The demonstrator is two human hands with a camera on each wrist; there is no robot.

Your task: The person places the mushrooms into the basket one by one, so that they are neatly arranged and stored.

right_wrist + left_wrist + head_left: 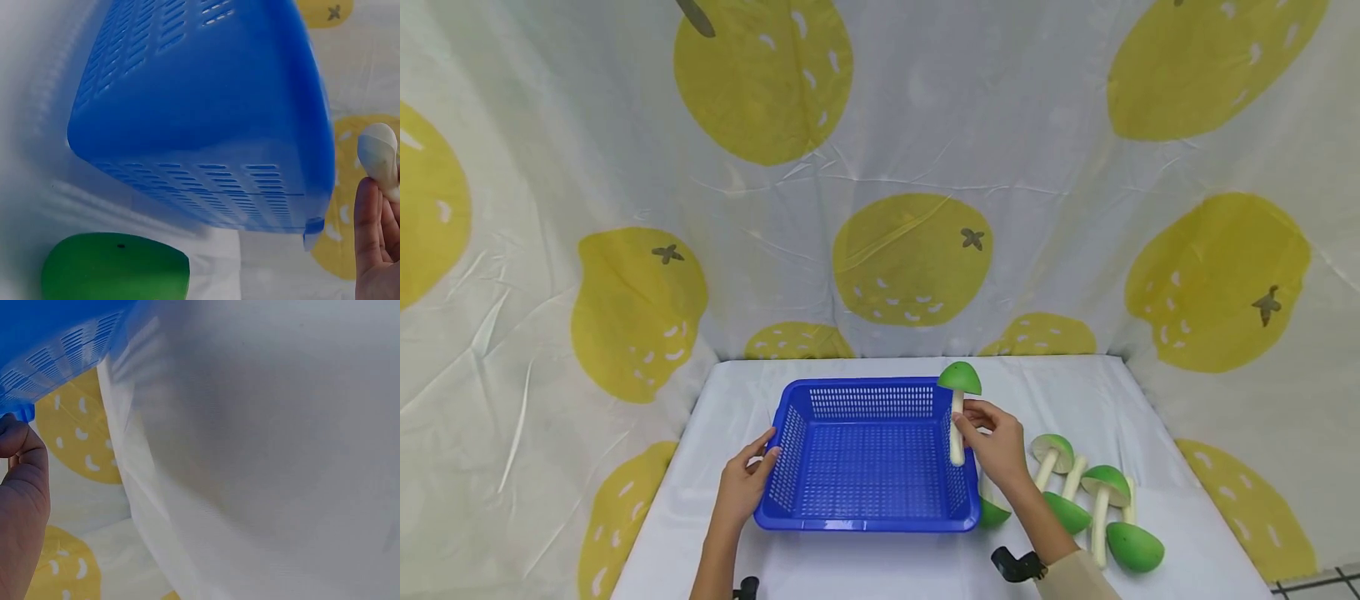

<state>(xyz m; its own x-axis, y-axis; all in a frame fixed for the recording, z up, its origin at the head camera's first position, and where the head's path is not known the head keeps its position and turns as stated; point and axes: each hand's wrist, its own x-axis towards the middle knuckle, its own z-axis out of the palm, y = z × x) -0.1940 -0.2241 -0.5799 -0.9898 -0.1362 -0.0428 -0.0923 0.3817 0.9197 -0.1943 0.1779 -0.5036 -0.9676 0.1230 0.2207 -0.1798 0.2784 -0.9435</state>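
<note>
A blue plastic basket (865, 526) with slotted walls sits on the white-covered table, and no objects show inside it. At its left rim my left hand (742, 483) pinches the edge between thumb and fingers. My right hand (1002, 446) holds a toy mushroom (959, 379) by its white stem, with the green cap up, over the basket's right rim. In the right wrist view, the rounded stem end (377, 149) pokes out past the fingers. Part of the right hand lies outside that view.
Several more green-capped mushrooms (1105, 496) lie in a loose group right of the basket, below and beside my right forearm. One mushroom (993, 512) lies close against the basket's right side, partly hidden. A lemon-print cloth (913, 258) hangs behind the table.
</note>
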